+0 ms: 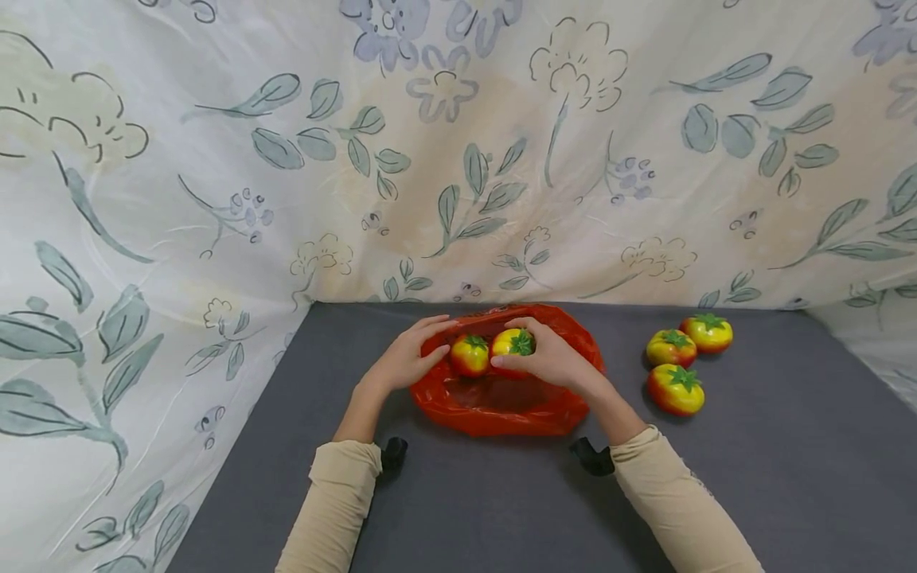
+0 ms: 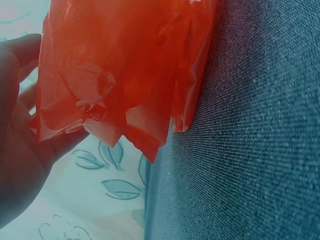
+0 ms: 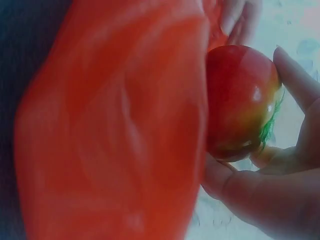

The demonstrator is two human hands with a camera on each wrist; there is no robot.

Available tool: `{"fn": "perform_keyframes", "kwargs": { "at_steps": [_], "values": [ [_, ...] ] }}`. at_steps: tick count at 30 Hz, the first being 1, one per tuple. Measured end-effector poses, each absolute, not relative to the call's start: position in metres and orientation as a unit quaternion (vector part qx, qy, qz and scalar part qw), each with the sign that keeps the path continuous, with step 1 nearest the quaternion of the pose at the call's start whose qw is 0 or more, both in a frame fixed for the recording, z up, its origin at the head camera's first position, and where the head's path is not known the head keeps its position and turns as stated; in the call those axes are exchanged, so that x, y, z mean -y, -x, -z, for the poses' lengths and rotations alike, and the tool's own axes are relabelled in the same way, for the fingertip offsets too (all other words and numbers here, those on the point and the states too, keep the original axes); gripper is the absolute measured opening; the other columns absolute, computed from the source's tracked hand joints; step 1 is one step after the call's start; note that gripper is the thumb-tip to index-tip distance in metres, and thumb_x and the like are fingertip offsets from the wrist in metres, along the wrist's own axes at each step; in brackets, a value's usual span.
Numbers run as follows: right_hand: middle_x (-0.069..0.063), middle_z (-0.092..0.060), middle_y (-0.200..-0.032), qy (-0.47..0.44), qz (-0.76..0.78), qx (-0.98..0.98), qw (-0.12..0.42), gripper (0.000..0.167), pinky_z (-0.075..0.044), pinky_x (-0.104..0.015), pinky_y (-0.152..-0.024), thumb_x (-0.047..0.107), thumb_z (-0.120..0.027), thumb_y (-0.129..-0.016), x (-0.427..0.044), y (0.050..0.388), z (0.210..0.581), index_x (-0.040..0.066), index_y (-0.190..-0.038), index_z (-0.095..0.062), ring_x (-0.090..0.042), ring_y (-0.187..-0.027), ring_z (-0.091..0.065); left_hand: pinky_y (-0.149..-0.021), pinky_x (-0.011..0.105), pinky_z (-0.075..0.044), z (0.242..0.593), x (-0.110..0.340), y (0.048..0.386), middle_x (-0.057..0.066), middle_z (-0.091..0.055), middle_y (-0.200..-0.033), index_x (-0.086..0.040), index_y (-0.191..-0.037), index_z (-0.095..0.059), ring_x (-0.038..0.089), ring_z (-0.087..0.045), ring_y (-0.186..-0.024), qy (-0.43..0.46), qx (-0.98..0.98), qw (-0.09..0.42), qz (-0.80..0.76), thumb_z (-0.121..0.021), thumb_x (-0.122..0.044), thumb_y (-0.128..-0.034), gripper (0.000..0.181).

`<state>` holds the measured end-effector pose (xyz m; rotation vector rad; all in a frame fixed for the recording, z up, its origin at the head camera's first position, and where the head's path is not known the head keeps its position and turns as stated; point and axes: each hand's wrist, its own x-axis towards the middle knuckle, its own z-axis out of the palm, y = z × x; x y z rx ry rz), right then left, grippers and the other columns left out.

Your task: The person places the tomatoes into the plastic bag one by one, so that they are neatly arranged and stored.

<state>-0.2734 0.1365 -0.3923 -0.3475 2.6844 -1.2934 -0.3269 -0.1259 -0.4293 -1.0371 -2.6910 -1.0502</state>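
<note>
A red plastic bag [image 1: 501, 418] lies with its mouth spread open on the dark table. Two red-yellow tomatoes with green tops are at the mouth. The right hand [image 1: 548, 358] grips one tomato [image 1: 507, 342] between thumb and fingers; in the right wrist view this tomato [image 3: 242, 100] is partly behind the bag's edge [image 3: 115, 125]. Beside the other tomato [image 1: 469, 356], the left hand [image 1: 404, 356] has its fingers extended at the bag's left rim. In the left wrist view the left hand [image 2: 22, 130] is partly behind the bag [image 2: 125, 65].
Three more tomatoes, one at the back [image 1: 708, 333], one in the middle [image 1: 671, 348] and one in front [image 1: 676, 390], sit together on the table [image 1: 487, 509] right of the bag. A floral cloth [image 1: 458, 159] hangs behind and at the sides.
</note>
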Motion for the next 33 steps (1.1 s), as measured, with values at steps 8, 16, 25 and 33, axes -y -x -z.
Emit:
{"fn": "perform_keyframes", "kwargs": {
  "at_steps": [8, 16, 25, 33],
  "values": [
    [-0.012, -0.050, -0.124, 0.141, 0.387, -0.908, 0.077, 0.075, -0.048, -0.040, -0.085, 0.046, -0.076, -0.078, -0.109, 0.271, 0.399, 0.009, -0.136, -0.045, -0.026, -0.103, -0.051, -0.104, 0.050, -0.034, 0.426, 0.123, 0.327, 0.010, -0.044, -0.143, -0.014, -0.136, -0.054, 0.028, -0.040, -0.130, 0.333, 0.879, 0.036, 0.338, -0.063, -0.014, -0.0919, 0.045],
    [-0.011, -0.050, -0.127, 0.154, 0.364, -0.914, 0.097, 0.074, -0.047, -0.042, -0.087, 0.043, -0.076, -0.078, -0.092, 0.271, 0.404, 0.009, -0.137, -0.045, -0.024, -0.102, -0.051, -0.104, 0.052, -0.033, 0.426, 0.120, 0.329, 0.011, -0.044, -0.143, -0.012, -0.137, -0.053, 0.030, -0.041, -0.130, 0.338, 0.878, 0.042, 0.335, -0.063, -0.012, -0.0919, 0.046],
    [-0.009, -0.053, -0.125, 0.172, 0.347, -0.915, 0.109, 0.072, -0.046, -0.044, -0.089, 0.041, -0.077, -0.078, -0.083, 0.275, 0.413, 0.011, -0.136, -0.047, -0.024, -0.103, -0.051, -0.104, 0.051, -0.034, 0.427, 0.118, 0.330, 0.011, -0.043, -0.143, -0.012, -0.137, -0.053, 0.029, -0.040, -0.130, 0.335, 0.880, 0.043, 0.333, -0.063, -0.014, -0.0920, 0.046],
    [-0.008, -0.054, -0.122, 0.186, 0.354, -0.907, 0.129, 0.071, -0.046, -0.042, -0.090, 0.038, -0.077, -0.079, -0.079, 0.283, 0.423, 0.009, -0.136, -0.046, -0.022, -0.103, -0.052, -0.104, 0.049, -0.034, 0.429, 0.117, 0.329, 0.009, -0.044, -0.143, -0.013, -0.137, -0.053, 0.028, -0.041, -0.130, 0.330, 0.882, 0.043, 0.332, -0.061, -0.015, -0.0931, 0.045]
  ]
}}
